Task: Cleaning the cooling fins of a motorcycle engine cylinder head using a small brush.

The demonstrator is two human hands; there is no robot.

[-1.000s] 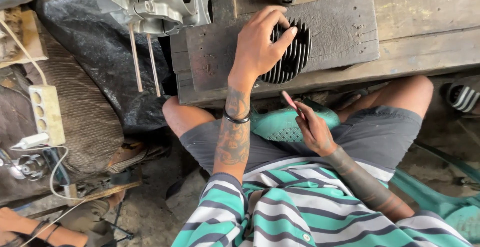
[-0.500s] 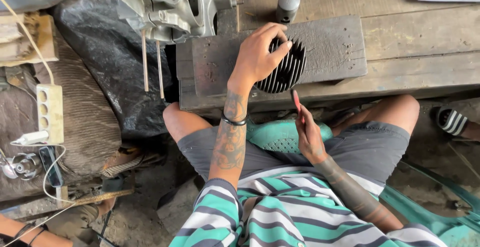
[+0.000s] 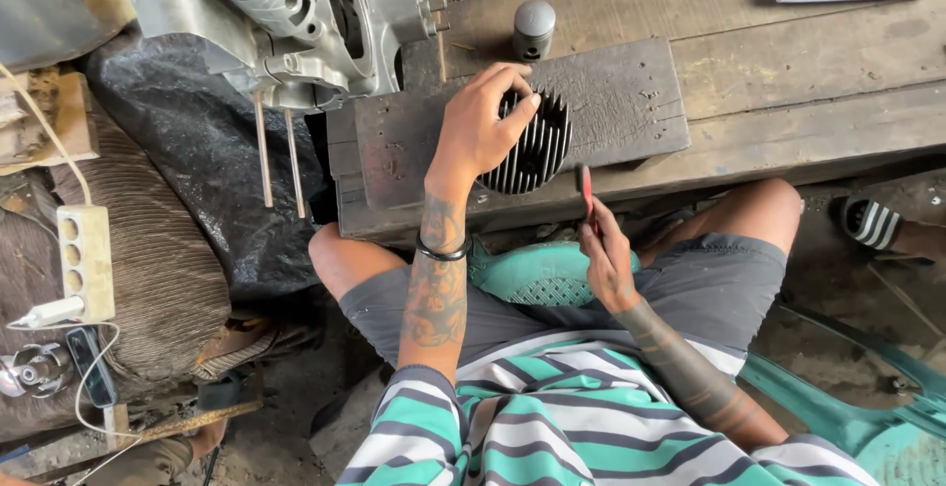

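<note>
Up top, largest of all, a grey metal engine case (image 3: 296, 23), propped at the far left of the plank bench (image 3: 808, 72) with two thin studs (image 3: 276, 156) hanging from it over black plastic sheeting (image 3: 197, 161). Next in size, a dark wooden block (image 3: 631, 102) lying flat on the bench, and on it, near the front edge, a black finned cylinder (image 3: 540, 151). Probably heavy for its size, being cast metal; rigid, not slippery thanks to the ribbing, though the thin fins look liable to chip or bend if knocked. Best gripped around the finned body or across the top rim rather than by a single fin. Left hand (image 3: 483, 126) spread over that cylinder, fingers curled down on its top and side, pressing it against the block. Right hand (image 3: 603, 249) pinched around a slim red-handled tool (image 3: 587, 190), tip pointing up toward the block's front edge, just short of the cylinder. Behind the block, a small grey piston (image 3: 534, 31) standing upright, apart from everything. As for containers, nothing bowl- or box-like in view; only the hollow bore of the engine case, apparently empty, and a white power strip (image 3: 85, 259) on the left with one plug in it.
</note>
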